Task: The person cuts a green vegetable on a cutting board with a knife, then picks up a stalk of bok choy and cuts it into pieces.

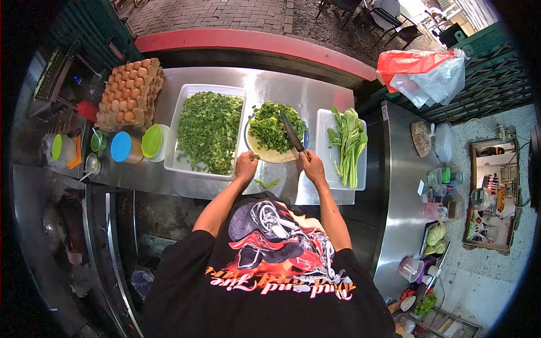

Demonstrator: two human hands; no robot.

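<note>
My right hand (313, 168) is wrapped round the handle of a kitchen knife (291, 130), its dark blade slanting up and left over chopped greens (271, 125). Those greens lie heaped on a round pale cutting board (276, 156) with blue showing at its edge. By the board's lower left edge, my left hand (246, 166) is closed, with a small bit of green stem showing at the fingertips. A loose green scrap (266, 183) lies on the steel counter between my hands. Left of the board stands a white tub (171, 160) of chopped greens (208, 132). Whole leafy greens (348, 143) rest in a white tray (322, 127) at the right.
Eggs fill stacked cartons (128, 93) at the back left. Before them stand lidded tubs, one with a blue lid (120, 147), another with a green lid (151, 141). A red ledge (253, 40) bounds the back. Plastic bags (422, 79) hang at the right above a side counter (403, 169).
</note>
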